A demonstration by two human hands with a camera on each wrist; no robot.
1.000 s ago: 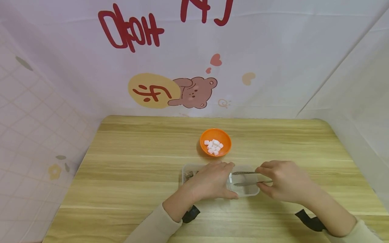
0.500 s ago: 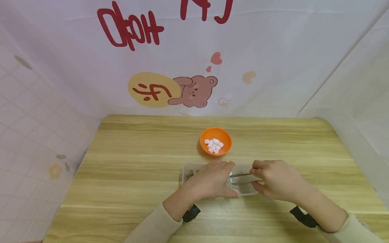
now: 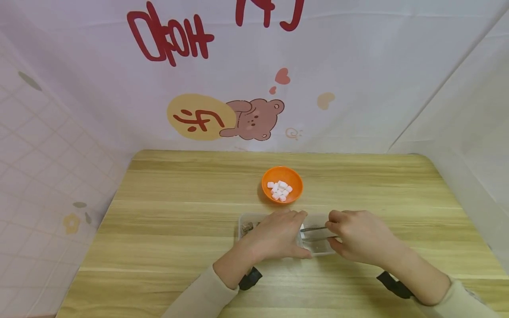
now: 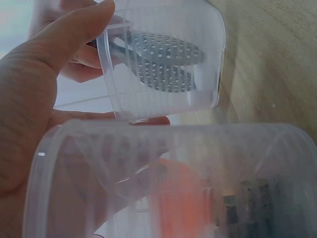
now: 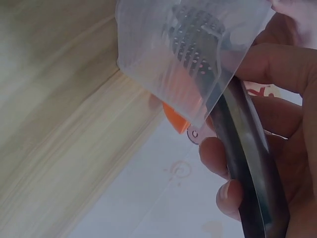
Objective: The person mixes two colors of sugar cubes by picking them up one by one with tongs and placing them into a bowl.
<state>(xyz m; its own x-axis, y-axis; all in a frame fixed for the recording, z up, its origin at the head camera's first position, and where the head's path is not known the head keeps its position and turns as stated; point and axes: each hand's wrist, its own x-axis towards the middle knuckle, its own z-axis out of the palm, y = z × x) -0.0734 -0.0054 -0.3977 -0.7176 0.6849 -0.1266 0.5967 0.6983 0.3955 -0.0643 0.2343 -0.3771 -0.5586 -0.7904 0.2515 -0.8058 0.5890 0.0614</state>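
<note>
My left hand [image 3: 278, 236] reaches over two clear plastic boxes standing side by side. Its thumb and fingers grip the right box [image 4: 148, 106] across its two long sides. My right hand [image 3: 359, 234] holds metal tongs [image 5: 247, 153] with perforated ends, which dip into that box. Through the wall in the left wrist view, the perforated tong ends [image 4: 166, 54] show a small gap apart. A white cube [image 3: 302, 228] lies at the tips, partly hidden by my left hand. The left box [image 3: 240, 227] holds brownish pieces [image 3: 247, 228]; my left forearm covers much of it.
Behind the boxes stands an orange bowl [image 3: 293, 178] with several white cubes [image 3: 280, 190]. All of it is on a wood-grain table [image 3: 179, 229]. A white printed cloth [image 3: 350, 66] hangs at the table's back edge, with cloth sides left and right.
My right hand has moved left with the tongs, bringing the tips to the white cube, and the tong arms have drawn closer together. My left hand has stayed in place.
</note>
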